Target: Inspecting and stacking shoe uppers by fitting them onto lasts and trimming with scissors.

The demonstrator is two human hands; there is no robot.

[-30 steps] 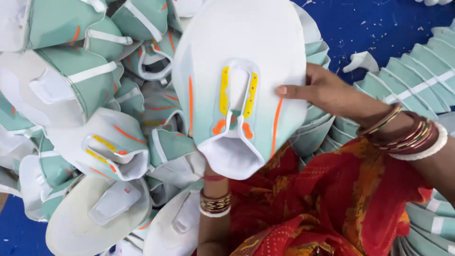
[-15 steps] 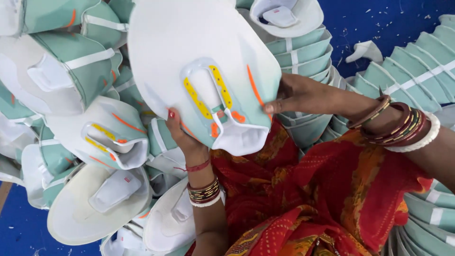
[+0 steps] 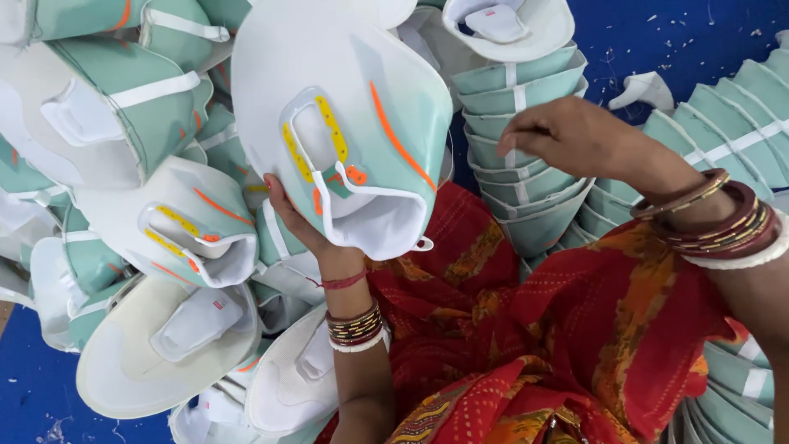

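Head view: left hand (image 3: 300, 226) grips the mint-and-white shoe upper (image 3: 345, 123) at centre frame, right hand (image 3: 567, 136) loosely curled and empty over the nested stack (image 3: 526, 205).

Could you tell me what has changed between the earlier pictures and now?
The right hand let go of the white and mint-green shoe upper with yellow and orange trim and moved right, over the nested stack of mint-green uppers. The left hand came up and now holds that upper alone, tilted leftward. The heap of uppers at left and the blue floor look unchanged.
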